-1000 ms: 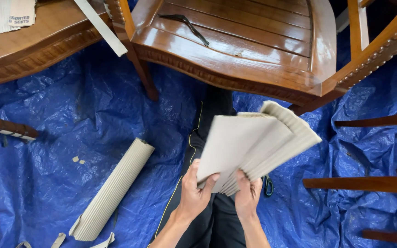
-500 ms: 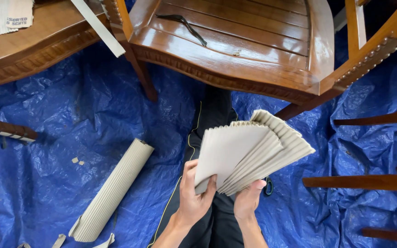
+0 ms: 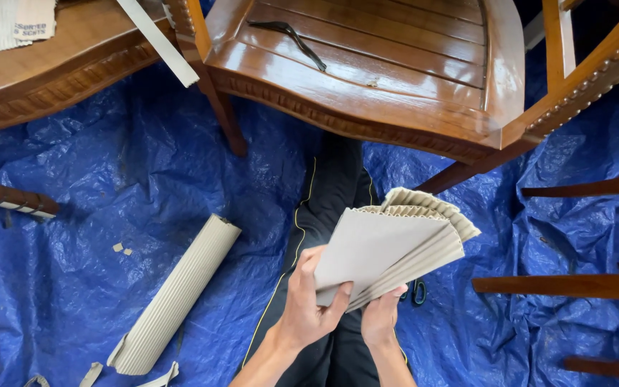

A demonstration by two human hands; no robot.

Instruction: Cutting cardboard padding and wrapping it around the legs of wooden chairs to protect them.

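Head view: left hand [image 3: 308,309] and right hand [image 3: 381,321] each close their grip on a fanned grey corrugated sheet stack [image 3: 394,244], above the blue tarp [image 3: 73,208]; a white printed label [image 3: 20,21] lies top-left on the wooden surface [image 3: 66,57].

Fanned stack of grey corrugated cardboard sheets drawn lower and closed up

The fanned stack of grey corrugated cardboard sheets [image 3: 395,247] has been lowered from the centre right of the frame towards the lower middle, and its spread has been narrowed, so that the sheets are now gathered closer together. The left hand [image 3: 309,308] has been shifted further up over the front sheet, while the right hand [image 3: 381,319] has been kept beneath the lower edge.
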